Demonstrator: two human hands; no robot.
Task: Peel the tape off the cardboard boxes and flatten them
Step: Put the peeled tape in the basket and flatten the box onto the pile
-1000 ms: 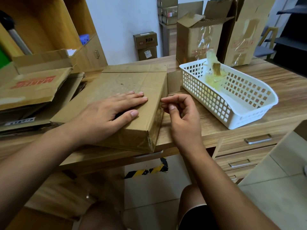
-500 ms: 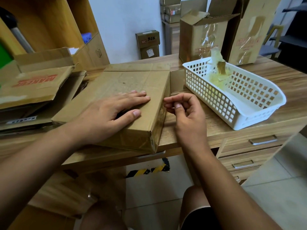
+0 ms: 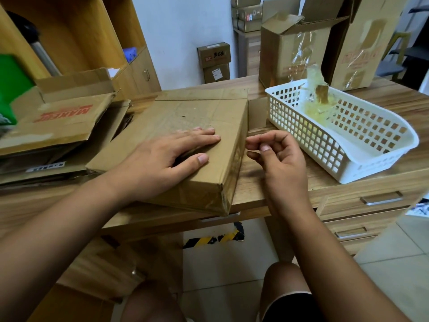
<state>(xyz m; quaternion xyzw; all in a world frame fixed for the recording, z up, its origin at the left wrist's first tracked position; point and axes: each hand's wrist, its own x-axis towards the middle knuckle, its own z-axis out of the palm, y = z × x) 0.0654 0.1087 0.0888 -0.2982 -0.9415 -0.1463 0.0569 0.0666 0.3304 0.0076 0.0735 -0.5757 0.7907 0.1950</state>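
A flat brown cardboard box [image 3: 185, 112] lies on the wooden desk [image 3: 255, 182], its near corner hanging over the front edge. My left hand [image 3: 167, 156] rests flat on the box's top, fingers spread, pressing down. My right hand [image 3: 281, 159] hovers at the box's right side wall, thumb and fingers pinched together right at the upper edge. Any tape strip between those fingertips is too clear or too small to make out. Shiny tape covers the box's near corner.
A white plastic basket [image 3: 348, 168] with a wad of peeled tape [image 3: 318, 101] sits to the right. Flattened cardboard [image 3: 58, 122] is stacked on the left. Two upright open boxes [image 3: 290, 54] stand at the back right. Desk drawers [image 3: 380, 198] are below right.
Both hands stay in place on and beside the box. The view has shifted slightly, so the basket sits a little further right.
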